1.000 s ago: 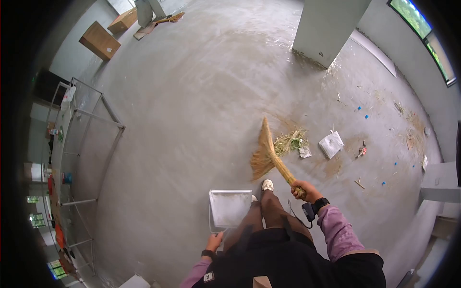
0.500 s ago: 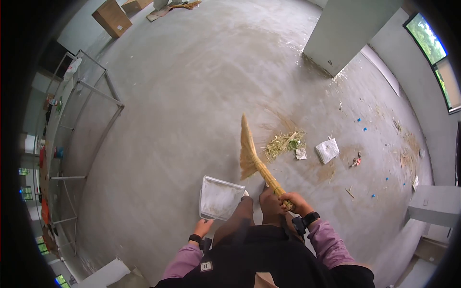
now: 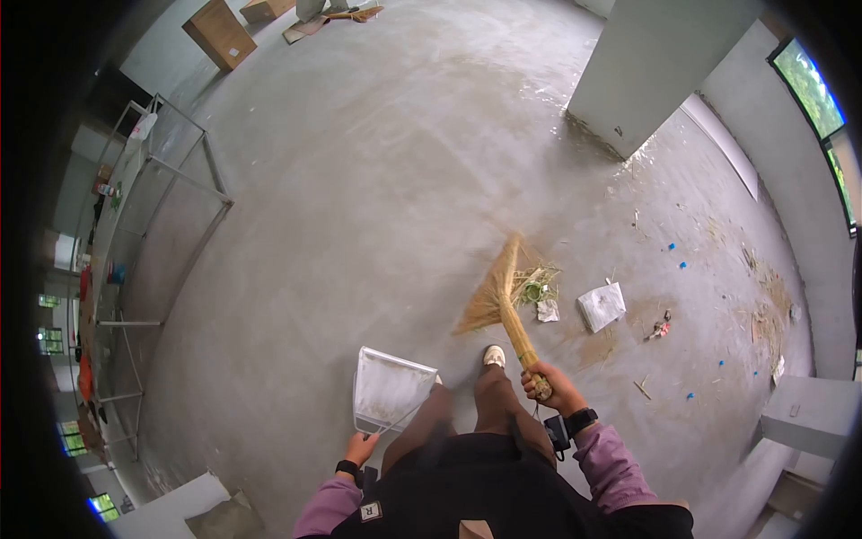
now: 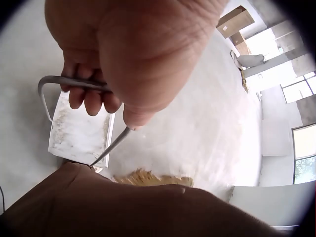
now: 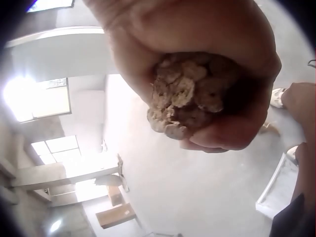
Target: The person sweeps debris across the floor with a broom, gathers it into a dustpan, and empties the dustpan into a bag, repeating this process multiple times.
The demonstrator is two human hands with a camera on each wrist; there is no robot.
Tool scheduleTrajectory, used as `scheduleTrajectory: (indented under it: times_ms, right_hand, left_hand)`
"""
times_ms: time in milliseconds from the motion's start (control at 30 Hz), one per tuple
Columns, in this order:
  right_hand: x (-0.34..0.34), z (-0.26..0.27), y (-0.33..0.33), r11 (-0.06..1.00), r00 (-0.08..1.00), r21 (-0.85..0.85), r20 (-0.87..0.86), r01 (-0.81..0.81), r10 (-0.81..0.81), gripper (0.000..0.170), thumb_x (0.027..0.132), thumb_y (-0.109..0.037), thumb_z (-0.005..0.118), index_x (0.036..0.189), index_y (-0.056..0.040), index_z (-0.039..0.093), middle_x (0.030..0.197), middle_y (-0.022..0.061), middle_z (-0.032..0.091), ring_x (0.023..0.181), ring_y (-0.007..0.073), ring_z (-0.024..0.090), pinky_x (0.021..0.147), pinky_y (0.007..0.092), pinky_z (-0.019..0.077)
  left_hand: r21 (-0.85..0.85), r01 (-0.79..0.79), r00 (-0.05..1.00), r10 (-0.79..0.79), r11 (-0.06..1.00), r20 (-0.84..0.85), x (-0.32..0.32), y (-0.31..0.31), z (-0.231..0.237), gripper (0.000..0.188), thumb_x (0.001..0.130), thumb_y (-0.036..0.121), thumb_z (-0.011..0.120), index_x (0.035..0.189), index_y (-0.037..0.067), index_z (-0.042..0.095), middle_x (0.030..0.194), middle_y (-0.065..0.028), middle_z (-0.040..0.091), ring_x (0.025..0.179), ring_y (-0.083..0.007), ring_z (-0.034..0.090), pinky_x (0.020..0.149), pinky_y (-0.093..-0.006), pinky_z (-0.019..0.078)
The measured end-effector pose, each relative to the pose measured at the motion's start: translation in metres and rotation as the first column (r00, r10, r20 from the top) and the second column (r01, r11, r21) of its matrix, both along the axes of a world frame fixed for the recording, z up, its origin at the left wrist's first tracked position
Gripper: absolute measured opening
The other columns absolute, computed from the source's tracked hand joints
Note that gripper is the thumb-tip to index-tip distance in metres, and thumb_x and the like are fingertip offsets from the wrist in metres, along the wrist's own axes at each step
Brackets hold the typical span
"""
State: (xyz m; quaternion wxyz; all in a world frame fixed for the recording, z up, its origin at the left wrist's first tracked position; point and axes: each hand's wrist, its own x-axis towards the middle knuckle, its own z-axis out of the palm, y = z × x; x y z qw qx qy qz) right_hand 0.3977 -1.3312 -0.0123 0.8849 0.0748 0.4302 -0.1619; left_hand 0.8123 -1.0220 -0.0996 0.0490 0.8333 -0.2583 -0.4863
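My right hand [image 3: 554, 388] grips the butt of a straw broom [image 3: 489, 296], whose fanned bristles are low over the floor. In the right wrist view the fingers wrap round the bundled end of its handle [image 5: 182, 94]. Just right of the bristles lies a small heap of straw [image 3: 539, 277] with a green strip in it and a crumpled white scrap [image 3: 548, 311] beside it. My left hand [image 3: 361, 447] holds the bent metal handle [image 4: 74, 81] of a white dustpan [image 3: 391, 386] with curled fingers. The dustpan is left of the legs, its pan dusty inside.
A flat white packet [image 3: 602, 307] lies right of the straw, with a small red-and-dark scrap [image 3: 661, 329] and several blue bits [image 3: 672, 246] beyond. A square pillar [image 3: 660, 76] stands ahead. A metal frame table [image 3: 180, 171] is at left, cardboard boxes [image 3: 220, 36] far back.
The broom first swung left away from the straw heap, then came back right to its edge. The dustpan has shifted left in the head view, still held by the left hand.
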Motion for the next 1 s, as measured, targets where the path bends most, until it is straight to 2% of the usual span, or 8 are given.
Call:
scheduleTrajectory:
  times_ms: [67, 167, 233, 433, 567, 600, 733, 1000]
  right_hand:
    - [-0.006, -0.001, -0.022, 0.997, 0.999, -0.064, 0.014, -0.049, 0.050, 0.018, 0.081, -0.015, 0.049, 0.091, -0.0016, 0.042, 0.069, 0.0010, 0.046, 0.054, 0.0085, 0.045, 0.045, 0.0199, 0.0390]
    - [0.005, -0.016, -0.070, 1.000, 0.985, -0.005, 0.174, 0.022, -0.021, 0.016, 0.081, -0.014, 0.049, 0.089, -0.0024, 0.042, 0.070, 0.0008, 0.046, 0.054, 0.0078, 0.045, 0.045, 0.0204, 0.0389]
    - [0.022, -0.032, -0.106, 0.993, 0.951, 0.098, 0.292, 0.073, -0.099, 0.017, 0.081, -0.014, 0.051, 0.090, -0.0026, 0.042, 0.070, 0.0005, 0.045, 0.054, 0.0077, 0.045, 0.046, 0.0205, 0.0387]
    - [0.047, -0.059, -0.163, 0.945, 0.862, 0.239, 0.403, 0.225, -0.307, 0.018, 0.082, -0.016, 0.052, 0.087, -0.0036, 0.041, 0.069, -0.0006, 0.043, 0.053, 0.0072, 0.044, 0.046, 0.0207, 0.0380]
    - [0.006, -0.077, -0.110, 0.919, 0.834, 0.278, 0.404, 0.280, -0.376, 0.023, 0.081, -0.019, 0.054, 0.090, -0.0007, 0.042, 0.068, -0.0004, 0.043, 0.052, 0.0076, 0.041, 0.045, 0.0204, 0.0356]
    - [-0.008, -0.078, -0.095, 0.910, 0.857, 0.285, 0.339, 0.300, -0.389, 0.025, 0.081, -0.019, 0.054, 0.092, 0.0002, 0.043, 0.068, -0.0003, 0.043, 0.052, 0.0079, 0.041, 0.045, 0.0206, 0.0352]
    - [-0.055, -0.055, -0.050, 0.842, 0.848, 0.419, 0.250, 0.340, -0.467, 0.029, 0.080, -0.020, 0.052, 0.097, 0.0025, 0.043, 0.068, 0.0001, 0.043, 0.052, 0.0088, 0.041, 0.045, 0.0213, 0.0360]
    - [-0.110, 0.010, -0.060, 0.911, 0.873, 0.352, 0.350, 0.213, -0.340, 0.033, 0.081, -0.020, 0.050, 0.103, 0.0030, 0.043, 0.072, 0.0017, 0.046, 0.052, 0.0091, 0.043, 0.044, 0.0212, 0.0375]
  left_hand:
    - [0.017, -0.009, 1.000, 0.009, 1.000, 0.010, -0.016, -0.011, 0.002, 0.052, 0.076, 0.042, 0.059, 0.086, -0.008, 0.060, 0.084, -0.0245, 0.062, 0.082, -0.0354, 0.061, 0.071, -0.0391, 0.0455]
    - [0.032, -0.035, 0.999, 0.034, 0.999, 0.033, -0.035, -0.020, 0.008, 0.051, 0.076, 0.043, 0.059, 0.085, -0.008, 0.060, 0.083, -0.0243, 0.062, 0.081, -0.0349, 0.061, 0.070, -0.0388, 0.0456]
    - [0.034, -0.048, 0.996, 0.045, 0.998, 0.074, -0.047, -0.022, 0.012, 0.051, 0.076, 0.043, 0.059, 0.082, -0.008, 0.060, 0.079, -0.0235, 0.062, 0.078, -0.0340, 0.062, 0.069, -0.0384, 0.0457]
    - [0.024, -0.080, 0.993, 0.078, 0.996, 0.088, -0.073, -0.030, 0.045, 0.049, 0.076, 0.042, 0.059, 0.071, -0.006, 0.061, 0.066, -0.0182, 0.061, 0.065, -0.0281, 0.061, 0.063, -0.0367, 0.0455]
    - [0.055, -0.088, 0.994, 0.084, 0.995, 0.065, -0.076, -0.044, 0.053, 0.047, 0.077, 0.042, 0.058, 0.070, -0.005, 0.060, 0.065, -0.0152, 0.061, 0.063, -0.0247, 0.060, 0.062, -0.0359, 0.0451]
    - [0.063, -0.096, 0.993, 0.091, 0.993, 0.073, -0.075, -0.048, 0.052, 0.047, 0.077, 0.042, 0.058, 0.070, -0.004, 0.060, 0.065, -0.0146, 0.061, 0.062, -0.0241, 0.060, 0.062, -0.0357, 0.0451]
    - [0.083, -0.069, 0.995, 0.062, 0.994, 0.083, -0.073, -0.071, 0.059, 0.046, 0.077, 0.042, 0.057, 0.069, -0.003, 0.059, 0.066, -0.0136, 0.061, 0.063, -0.0228, 0.059, 0.062, -0.0351, 0.0451]
    - [0.053, 0.012, 0.999, -0.014, 0.999, 0.051, -0.068, -0.090, 0.050, 0.047, 0.076, 0.039, 0.060, 0.082, -0.007, 0.060, 0.077, -0.0185, 0.063, 0.073, -0.0276, 0.062, 0.067, -0.0356, 0.0463]
